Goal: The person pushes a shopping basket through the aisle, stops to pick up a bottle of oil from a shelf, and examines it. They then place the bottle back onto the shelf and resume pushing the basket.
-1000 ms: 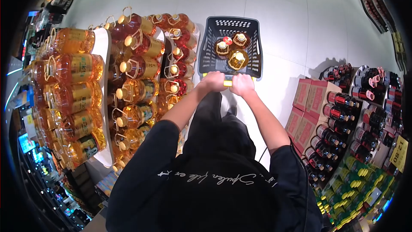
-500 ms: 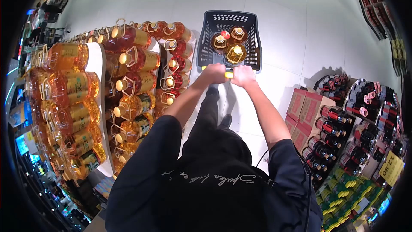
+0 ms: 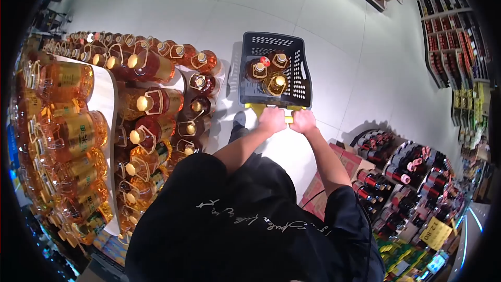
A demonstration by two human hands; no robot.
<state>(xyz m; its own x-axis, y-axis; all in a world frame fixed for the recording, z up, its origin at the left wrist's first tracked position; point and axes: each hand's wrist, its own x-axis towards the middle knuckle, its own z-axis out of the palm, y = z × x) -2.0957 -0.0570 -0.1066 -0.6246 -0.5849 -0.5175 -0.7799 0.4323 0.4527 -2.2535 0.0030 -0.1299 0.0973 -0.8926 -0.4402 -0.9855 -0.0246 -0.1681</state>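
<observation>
Both my hands grip the yellow handle (image 3: 288, 120) of a dark grey shopping basket (image 3: 306, 94) on the floor ahead of me. My left hand (image 3: 272, 120) is closed round the left part of the handle, my right hand (image 3: 303, 120) round the right part, with a short yellow stretch showing between them. Three big bottles of oil stand in the basket: a golden one (image 3: 274, 84) nearest me, and two darker ones, one at the left (image 3: 255, 72) and one at the back (image 3: 280, 60). A small red round patch shows between the darker two.
Stacked oil bottles (image 3: 78, 133) fill the display on my left, close to my left arm. Dark bottles (image 3: 402, 198) and red cartons (image 3: 334, 164) stand at my right, by a yellow price sign (image 3: 436, 233). Shelves (image 3: 446, 36) line the far right. Pale tiled floor (image 3: 250, 8) stretches ahead.
The view has turned and moved along the aisle. The basket sits lower in view, and a shelf has appeared at the top right. Both hands still hold the handle.
</observation>
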